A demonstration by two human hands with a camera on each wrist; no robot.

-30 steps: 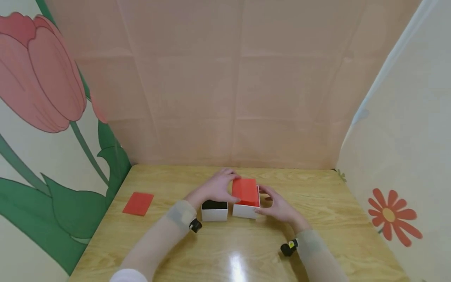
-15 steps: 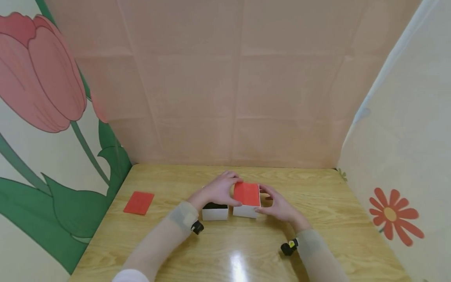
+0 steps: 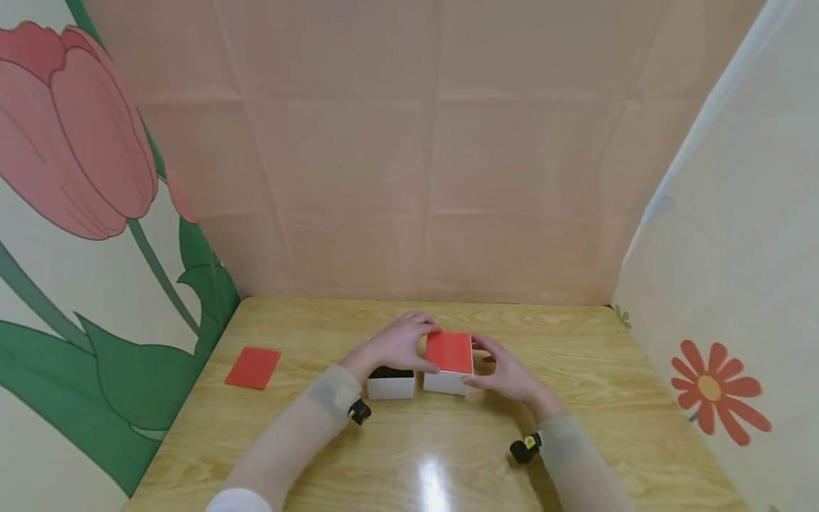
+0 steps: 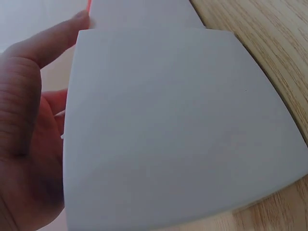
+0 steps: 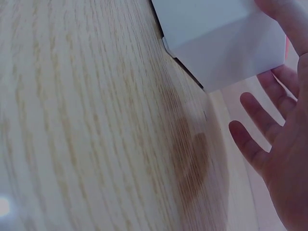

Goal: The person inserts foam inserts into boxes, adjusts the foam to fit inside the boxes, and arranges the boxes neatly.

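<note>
A white box [image 3: 445, 384] stands on the table with a red square sheet [image 3: 450, 352] lying flat across its top. My left hand [image 3: 399, 345] spans the sheet's left side, thumb at the near corner and fingers at the far one. In the left wrist view the thumb tip touches the box's edge beside a thin red strip. My right hand [image 3: 508, 373] grips the box's right side, thumb on the near face; the right wrist view shows the lower fingers spread off the box [image 5: 226, 57]. A second white box [image 3: 391, 388], black inside, stands just left, partly under my left hand.
Another red square sheet [image 3: 253, 368] lies at the table's left. The wooden table [image 3: 397, 455] meets a pinkish cloth backdrop [image 3: 422, 178] behind, with flower-printed hangings on both sides. Each wrist carries a small black camera [image 3: 525, 449].
The red sheet, earlier raised and tilted above the box, has come down level with the box's top. My left hand moved slightly down and right with it; my right hand stayed put.
</note>
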